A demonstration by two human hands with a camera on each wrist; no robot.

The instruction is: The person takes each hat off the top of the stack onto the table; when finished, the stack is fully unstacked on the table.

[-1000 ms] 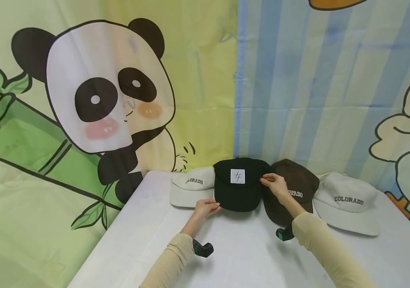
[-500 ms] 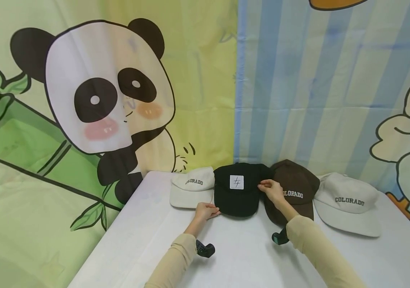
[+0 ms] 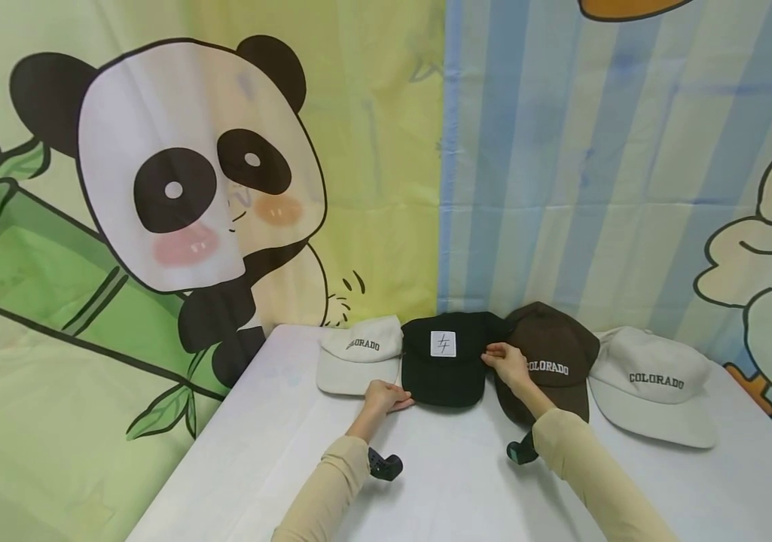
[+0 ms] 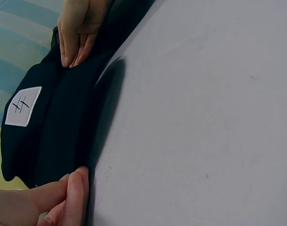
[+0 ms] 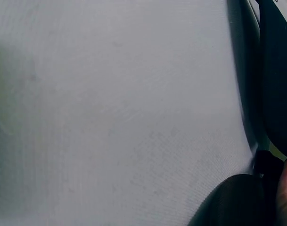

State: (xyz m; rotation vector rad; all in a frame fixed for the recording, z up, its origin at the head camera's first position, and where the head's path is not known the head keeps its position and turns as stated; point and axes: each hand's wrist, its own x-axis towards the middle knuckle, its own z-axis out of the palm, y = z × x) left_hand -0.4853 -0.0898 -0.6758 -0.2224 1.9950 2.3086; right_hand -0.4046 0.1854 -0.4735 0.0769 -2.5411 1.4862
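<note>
A black cap (image 3: 445, 376) with a white square patch (image 3: 443, 344) is in a row of caps at the back of the table. My left hand (image 3: 382, 399) pinches the left front edge of its brim. On the opposite side, my right hand (image 3: 509, 364) pinches the cap near where brim and crown meet. Both grips show in the left wrist view, my left hand (image 4: 58, 202) low and my right hand (image 4: 81, 30) high. Only a sliver of my right hand (image 5: 285, 186) appears at the right wrist view's edge.
A cream cap (image 3: 358, 369) stands left of the black one. To the right are a brown cap (image 3: 548, 354) and a light grey cap (image 3: 657, 391), each lettered COLORADO. Behind the white table (image 3: 447, 482) hangs a printed curtain (image 3: 372, 150).
The black cap has come down and slightly left, held by both hands throughout. My right hand has shifted down and left with it, showing more of the brown cap's lettering.
</note>
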